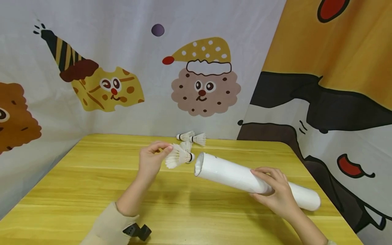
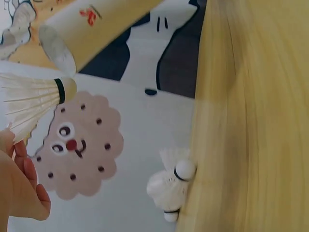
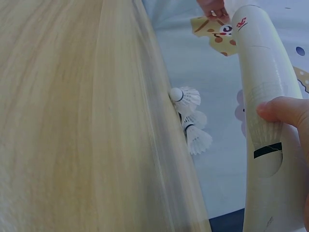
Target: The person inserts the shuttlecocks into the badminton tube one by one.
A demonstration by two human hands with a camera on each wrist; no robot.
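Observation:
My left hand (image 1: 150, 160) pinches a white feather shuttlecock (image 1: 177, 157) by the rim of its skirt. The shuttlecock's cork, with a dark band, points right toward the open mouth of a white shuttlecock tube (image 1: 226, 170), a small distance off. Around the tube's middle, my right hand (image 1: 277, 192) grips with thumb and fingers, holding it tilted above the table, mouth end higher. In the right wrist view, a shuttlecock shape with a dark band shows on the tube's side (image 3: 265, 140); I cannot tell whether it is printed or seen through a window.
Several more shuttlecocks (image 1: 199, 139) lie together near the back edge of the wooden table (image 1: 92, 177). Behind stands a cloth backdrop (image 1: 122, 41) with cartoon figures. A small black device (image 1: 136, 231) is strapped at the left sleeve.

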